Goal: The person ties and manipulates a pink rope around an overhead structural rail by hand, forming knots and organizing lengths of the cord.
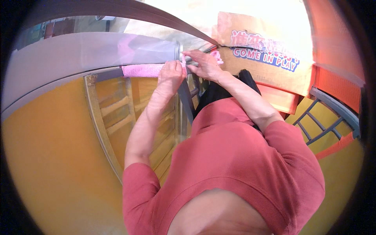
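Observation:
Pink yarn (pixel 143 70) is wound in close turns around a grey rail of a ladder-like frame (pixel 110 75). At the right end of this wrapping, my left hand (pixel 171 75) grips the wrapped rail with bent fingers. My right hand (pixel 204 64) is just beside it, thumb and index finger apart around a short length of pink strand; whether they pinch it is unclear. A loose bunch of pink yarn (pixel 216 57) shows behind my right hand. The rail's far end is hidden by my hands.
A tan printed sheet (pixel 264 55) lies beyond my right arm, above a red box (pixel 279 98). A dark band (pixel 141 10) crosses the top left. Grey lattice rails (pixel 321 126) with orange wrapping (pixel 335 148) stand at the right. A grey ledge (pixel 73 53) runs along the left.

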Available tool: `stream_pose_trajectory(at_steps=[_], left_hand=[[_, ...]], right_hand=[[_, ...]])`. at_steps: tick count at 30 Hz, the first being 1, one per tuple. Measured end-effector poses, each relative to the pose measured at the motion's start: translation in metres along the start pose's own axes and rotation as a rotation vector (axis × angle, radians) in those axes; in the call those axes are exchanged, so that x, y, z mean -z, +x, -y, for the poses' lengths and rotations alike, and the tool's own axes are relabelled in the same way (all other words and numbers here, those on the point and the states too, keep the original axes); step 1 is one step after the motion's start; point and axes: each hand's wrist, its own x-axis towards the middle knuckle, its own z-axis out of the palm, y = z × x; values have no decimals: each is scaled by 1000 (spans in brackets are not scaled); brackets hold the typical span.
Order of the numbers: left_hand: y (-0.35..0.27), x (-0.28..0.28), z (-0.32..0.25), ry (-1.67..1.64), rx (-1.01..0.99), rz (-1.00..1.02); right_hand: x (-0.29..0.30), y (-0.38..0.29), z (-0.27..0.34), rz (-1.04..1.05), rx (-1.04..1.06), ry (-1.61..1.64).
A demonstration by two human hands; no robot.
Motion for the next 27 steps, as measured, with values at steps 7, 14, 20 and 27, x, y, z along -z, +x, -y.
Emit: stream_pose_trajectory(at_steps=[7, 14, 20, 27], left_hand=[[2, 15, -4, -69, 113, 136], [6, 23, -15, 29, 226, 266], [-3, 4, -9, 241, -37, 156], [1, 6, -2, 214, -71, 139]], right_hand=[[-10, -10, -13, 115, 166, 30], [22, 26, 0, 342, 427, -367], [30, 60, -11, 509, 618, -355], [2, 32, -29, 165, 357, 5]])
